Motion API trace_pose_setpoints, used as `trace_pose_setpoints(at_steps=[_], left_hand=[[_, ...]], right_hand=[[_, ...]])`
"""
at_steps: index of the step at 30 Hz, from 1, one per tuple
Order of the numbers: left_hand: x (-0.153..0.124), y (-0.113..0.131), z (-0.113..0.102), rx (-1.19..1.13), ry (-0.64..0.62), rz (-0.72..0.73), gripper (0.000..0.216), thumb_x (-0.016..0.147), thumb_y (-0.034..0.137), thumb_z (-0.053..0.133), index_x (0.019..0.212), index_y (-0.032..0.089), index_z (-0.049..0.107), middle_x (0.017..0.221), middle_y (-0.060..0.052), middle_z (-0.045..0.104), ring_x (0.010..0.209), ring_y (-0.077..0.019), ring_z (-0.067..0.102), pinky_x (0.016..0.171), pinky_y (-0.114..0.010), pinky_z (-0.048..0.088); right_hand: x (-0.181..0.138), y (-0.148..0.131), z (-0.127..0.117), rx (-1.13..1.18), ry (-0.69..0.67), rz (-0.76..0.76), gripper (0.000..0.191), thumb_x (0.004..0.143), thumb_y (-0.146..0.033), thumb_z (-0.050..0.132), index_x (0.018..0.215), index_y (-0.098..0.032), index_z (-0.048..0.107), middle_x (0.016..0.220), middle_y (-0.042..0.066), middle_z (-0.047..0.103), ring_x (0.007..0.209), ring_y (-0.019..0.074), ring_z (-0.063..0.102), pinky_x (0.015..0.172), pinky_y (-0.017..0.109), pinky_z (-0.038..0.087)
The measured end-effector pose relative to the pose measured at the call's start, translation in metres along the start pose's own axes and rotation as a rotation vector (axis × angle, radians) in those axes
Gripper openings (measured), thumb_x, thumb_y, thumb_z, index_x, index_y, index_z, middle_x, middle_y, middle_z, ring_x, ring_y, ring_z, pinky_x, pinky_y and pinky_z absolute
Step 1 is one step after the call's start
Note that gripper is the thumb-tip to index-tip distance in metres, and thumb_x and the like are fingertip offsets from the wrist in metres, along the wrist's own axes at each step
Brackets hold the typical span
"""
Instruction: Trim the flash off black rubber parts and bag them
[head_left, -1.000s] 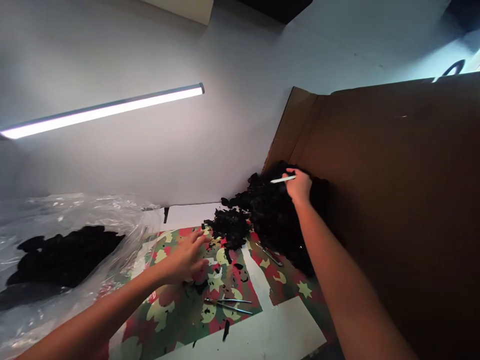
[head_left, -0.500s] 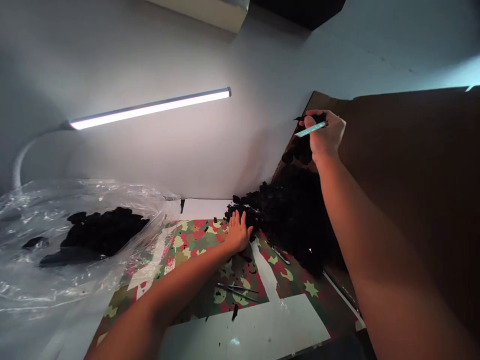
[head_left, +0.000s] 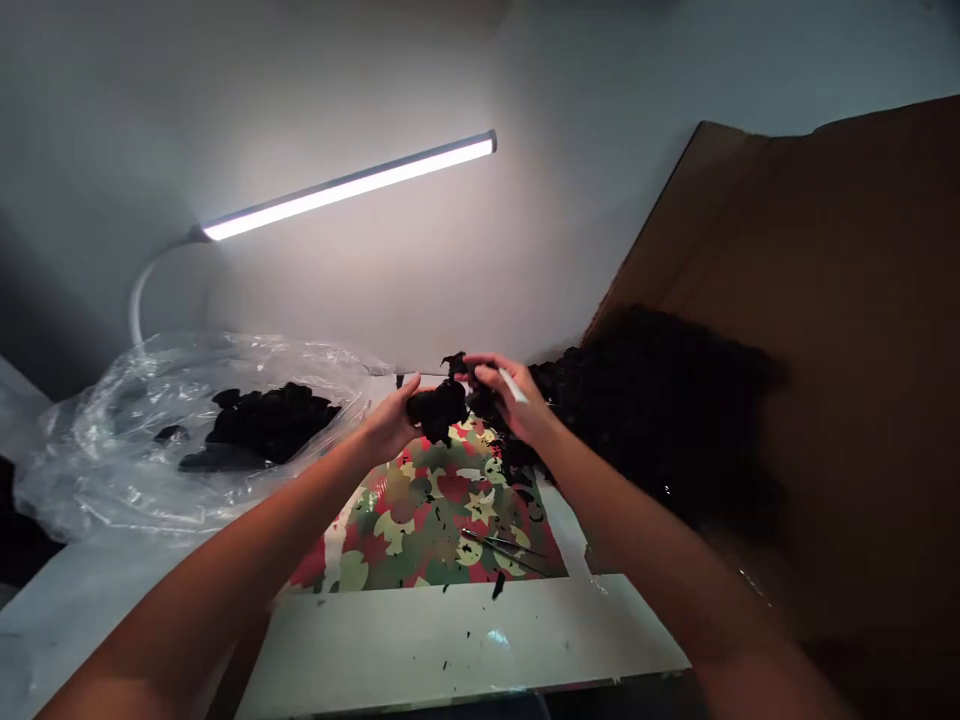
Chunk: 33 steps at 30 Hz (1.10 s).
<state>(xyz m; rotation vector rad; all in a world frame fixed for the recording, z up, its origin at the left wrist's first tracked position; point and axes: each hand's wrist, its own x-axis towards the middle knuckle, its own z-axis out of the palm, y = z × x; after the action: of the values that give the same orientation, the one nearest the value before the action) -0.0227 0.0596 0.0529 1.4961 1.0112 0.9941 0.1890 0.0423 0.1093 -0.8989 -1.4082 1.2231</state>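
My left hand (head_left: 391,422) is closed round a clump of black, soft-looking pieces (head_left: 439,408) above the patterned mat. Close beside it, my right hand (head_left: 517,398) has a pale, flat, stick-like tool (head_left: 513,386) against its palm. Its fingers are bent round more black material, and a ragged black scrap (head_left: 453,362) hangs at the fingertips. What exactly the black pieces are, I cannot make out. Below lies the red, green and yellow mat (head_left: 420,530), sprinkled with black bits. Thin metal tweezers (head_left: 510,552) rest on it.
A big black heap (head_left: 667,400) spills from a cardboard box (head_left: 847,300) on the right. On the left, a clear plastic bag (head_left: 127,460) holds black pieces (head_left: 266,425). A lit bar lamp (head_left: 352,187) hangs above. A white sheet (head_left: 450,640) lies along the front.
My right hand has come down and left from beside the box. My left hand has lifted off the mat with a black clump, and the two hands are now close together. The view has shifted.
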Motion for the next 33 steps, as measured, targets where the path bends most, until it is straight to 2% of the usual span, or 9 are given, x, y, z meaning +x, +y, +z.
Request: trace_pose_setpoints(at_steps=[6, 10, 13, 16, 18, 20, 24, 29, 33], left_hand=[[-0.022, -0.023, -0.019, 0.379, 0.075, 0.094, 0.015, 0.084, 0.024, 0.068, 0.095, 0.017, 0.075, 0.114, -0.013, 0.069, 0.115, -0.0320, 0.060, 0.108, -0.048, 0.042], [-0.043, -0.022, -0.004, 0.573, 0.179, 0.196, 0.026, 0.088, 0.006, 0.055, 0.103, 0.019, 0.073, 0.136, -0.015, 0.059, 0.141, -0.0369, 0.039, 0.117, -0.056, 0.028], [-0.060, -0.018, 0.021, 0.593, 0.177, 0.235, 0.019, 0.094, 0.015, 0.055, 0.099, 0.022, 0.071, 0.124, -0.012, 0.064, 0.128, -0.0345, 0.052, 0.109, -0.053, 0.040], [-0.071, -0.022, 0.045, 0.111, -0.007, -0.012, 0.019, 0.094, 0.039, 0.064, 0.097, 0.021, 0.069, 0.088, -0.006, 0.069, 0.084, -0.0242, 0.067, 0.080, -0.039, 0.055], [-0.071, -0.030, 0.055, -0.366, -0.010, -0.225, 0.032, 0.086, 0.048, 0.073, 0.099, 0.020, 0.065, 0.081, -0.004, 0.068, 0.072, -0.0203, 0.067, 0.070, -0.033, 0.055], [-0.066, -0.037, 0.056, -0.574, 0.051, -0.292, 0.041, 0.077, 0.050, 0.081, 0.095, 0.019, 0.062, 0.082, -0.003, 0.068, 0.070, -0.0178, 0.067, 0.068, -0.031, 0.055], [-0.060, -0.046, 0.050, -0.611, 0.110, -0.307, 0.044, 0.071, 0.051, 0.085, 0.090, 0.018, 0.063, 0.079, -0.003, 0.070, 0.064, -0.0155, 0.065, 0.059, -0.025, 0.052], [-0.064, -0.052, 0.054, -0.639, 0.097, -0.352, 0.045, 0.069, 0.053, 0.086, 0.070, 0.017, 0.059, 0.058, 0.003, 0.058, 0.047, -0.0106, 0.053, 0.042, -0.020, 0.039], [-0.060, -0.054, 0.059, -0.669, 0.123, -0.351, 0.051, 0.063, 0.051, 0.090, 0.068, 0.019, 0.052, 0.058, 0.005, 0.056, 0.046, -0.0093, 0.052, 0.042, -0.019, 0.041]], right_hand=[[-0.034, 0.092, -0.004, -0.144, 0.067, 0.135, 0.056, 0.066, -0.045, 0.085, 0.114, -0.018, 0.071, 0.083, 0.004, 0.072, 0.073, 0.0217, 0.068, 0.066, 0.033, 0.054], [-0.044, 0.116, -0.016, -0.226, 0.154, 0.141, 0.061, 0.055, -0.041, 0.092, 0.109, -0.019, 0.073, 0.090, 0.004, 0.069, 0.081, 0.0221, 0.066, 0.074, 0.034, 0.053], [-0.046, 0.118, -0.015, -0.227, 0.142, 0.139, 0.059, 0.064, -0.054, 0.085, 0.108, -0.017, 0.074, 0.089, 0.004, 0.066, 0.077, 0.0207, 0.065, 0.072, 0.034, 0.053], [-0.049, 0.110, -0.004, -0.220, 0.100, 0.120, 0.063, 0.068, -0.058, 0.083, 0.114, -0.018, 0.074, 0.093, 0.005, 0.066, 0.077, 0.0197, 0.064, 0.070, 0.032, 0.052], [-0.053, 0.103, 0.002, -0.220, 0.053, 0.104, 0.064, 0.065, -0.055, 0.086, 0.117, -0.020, 0.074, 0.094, 0.005, 0.068, 0.081, 0.0213, 0.064, 0.074, 0.033, 0.053], [-0.057, 0.095, 0.004, -0.212, 0.008, 0.092, 0.059, 0.069, -0.054, 0.085, 0.118, -0.022, 0.075, 0.096, 0.006, 0.071, 0.089, 0.0245, 0.066, 0.079, 0.036, 0.054], [-0.065, 0.089, 0.001, -0.169, -0.057, 0.103, 0.049, 0.086, -0.058, 0.069, 0.121, -0.024, 0.073, 0.109, 0.009, 0.072, 0.095, 0.0264, 0.069, 0.078, 0.038, 0.058], [-0.069, 0.094, 0.001, -0.164, -0.109, 0.108, 0.050, 0.085, -0.061, 0.070, 0.118, -0.024, 0.074, 0.102, 0.007, 0.073, 0.087, 0.0239, 0.070, 0.077, 0.037, 0.057], [-0.064, 0.093, -0.002, -0.153, 0.168, 0.026, 0.066, 0.093, -0.075, 0.044, 0.128, -0.025, 0.067, 0.083, 0.005, 0.070, 0.081, 0.0232, 0.067, 0.079, 0.037, 0.056]])
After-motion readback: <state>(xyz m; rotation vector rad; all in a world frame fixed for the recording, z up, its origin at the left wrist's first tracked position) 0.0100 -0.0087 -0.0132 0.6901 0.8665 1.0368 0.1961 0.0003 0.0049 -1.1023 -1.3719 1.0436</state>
